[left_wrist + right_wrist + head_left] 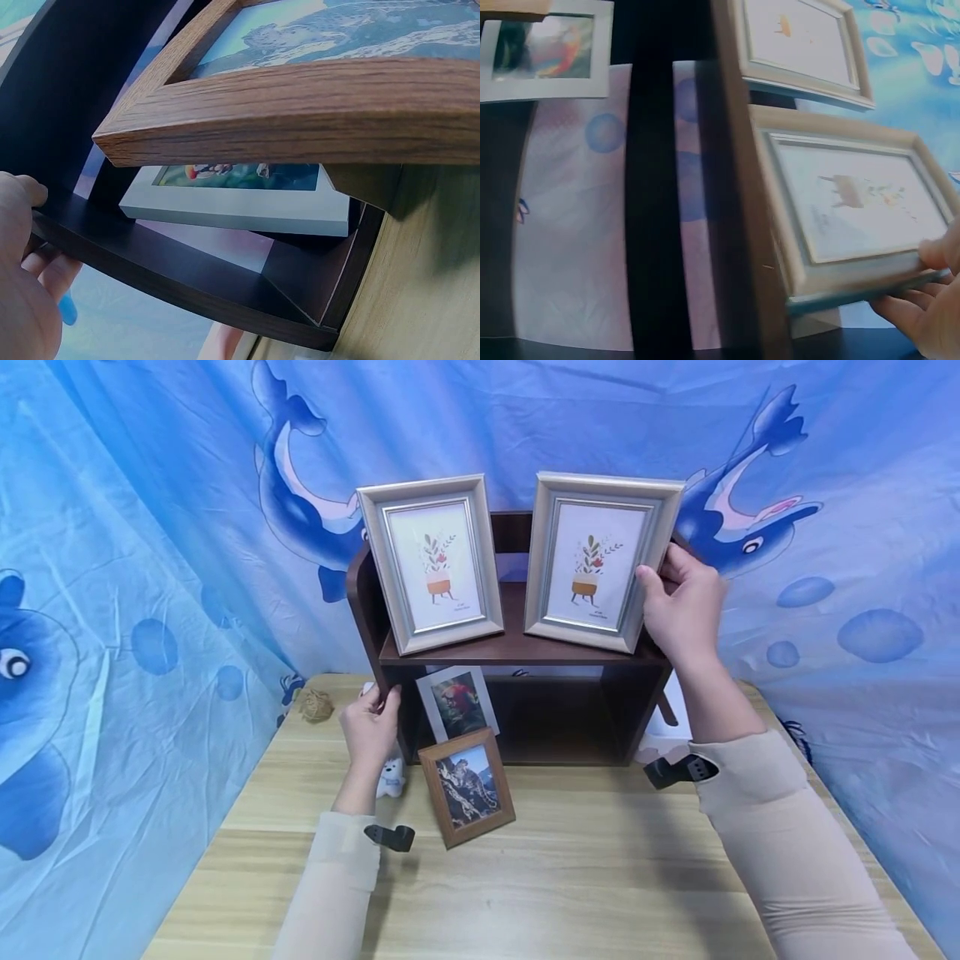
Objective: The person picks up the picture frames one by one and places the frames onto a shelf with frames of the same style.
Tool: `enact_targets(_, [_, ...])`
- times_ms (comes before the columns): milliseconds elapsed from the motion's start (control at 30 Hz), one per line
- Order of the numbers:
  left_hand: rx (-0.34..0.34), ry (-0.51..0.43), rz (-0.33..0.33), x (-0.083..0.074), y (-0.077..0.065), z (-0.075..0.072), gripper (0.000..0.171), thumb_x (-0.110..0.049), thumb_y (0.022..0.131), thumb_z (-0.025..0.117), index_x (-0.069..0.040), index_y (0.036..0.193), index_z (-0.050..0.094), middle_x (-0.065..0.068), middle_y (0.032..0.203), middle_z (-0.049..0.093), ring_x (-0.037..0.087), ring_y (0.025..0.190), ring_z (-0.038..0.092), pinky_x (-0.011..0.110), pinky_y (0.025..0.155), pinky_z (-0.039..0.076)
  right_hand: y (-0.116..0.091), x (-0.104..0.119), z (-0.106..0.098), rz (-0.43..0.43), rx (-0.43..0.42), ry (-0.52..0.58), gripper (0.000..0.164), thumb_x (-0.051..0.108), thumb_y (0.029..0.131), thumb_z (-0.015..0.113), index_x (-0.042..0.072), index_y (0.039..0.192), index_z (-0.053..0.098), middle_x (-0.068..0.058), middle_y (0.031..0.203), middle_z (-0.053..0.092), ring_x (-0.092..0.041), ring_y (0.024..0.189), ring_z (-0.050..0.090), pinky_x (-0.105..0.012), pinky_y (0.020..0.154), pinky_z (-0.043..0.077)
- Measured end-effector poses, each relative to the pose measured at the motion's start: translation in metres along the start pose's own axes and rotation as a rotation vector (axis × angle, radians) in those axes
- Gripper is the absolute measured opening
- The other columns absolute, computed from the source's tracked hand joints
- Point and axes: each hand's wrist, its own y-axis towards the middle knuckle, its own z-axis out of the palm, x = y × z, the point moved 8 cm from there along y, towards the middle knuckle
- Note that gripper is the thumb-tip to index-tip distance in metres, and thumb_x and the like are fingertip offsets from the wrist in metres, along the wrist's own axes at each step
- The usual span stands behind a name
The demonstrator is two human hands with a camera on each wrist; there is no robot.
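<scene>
Tabletop: pale wood grain; brown frame propped before dark shelf.
Left hand: grips shelf's left side panel.
Lower compartment: white frame, tilted.
Upper tier: left pale frame.
Right pale frame: at tier's right; probably light, stiff, front pane breakable; best held by side edges.
Right hand: pinches that frame's right edge.
</scene>
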Motion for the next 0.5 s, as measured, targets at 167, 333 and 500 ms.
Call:
enact_targets(167, [-0.005,-0.004,0.009,0.001,0.0,0.0,0.011,-0.007,0.09,0.074,0.003,0.085,0.077,0.018,0.078,0.074,0.026,0.07,0.071,0.002,0.06,0.045,-0.006,-0.003,0.005,-0.075,-0.079,-0.013,0.032,0.013,0.103,0.057,0.009,0.134,0.064,-0.01,0.125,0.07,-0.015,0.112,0.067,-0.032,0.095,0.055])
enact_targets(333, [-0.009,-0.013,0.026,0.002,0.0,0.001,0.01,-0.006,0.09,0.074,0.002,0.085,0.077,0.018,0.077,0.074,0.025,0.068,0.07,0.003,0.059,0.045,-0.012,-0.013,0.012,-0.081,-0.06,-0.039,0.044,0.012,0.105,0.053,0.016,0.149,0.051,-0.01,0.136,0.064,-0.015,0.121,0.061,-0.037,0.101,0.051])
enact_targets(500, [-0.015,-0.018,0.023,0.002,0.0,0.0,0.01,-0.006,0.09,0.074,0.003,0.086,0.077,0.019,0.077,0.074,0.027,0.068,0.07,0.003,0.059,0.045,-0.018,-0.023,0.019,-0.114,-0.067,0.007,0.05,0.008,0.102,0.057,0.015,0.151,0.048,-0.012,0.137,0.063,-0.015,0.121,0.061,-0.037,0.099,0.053])
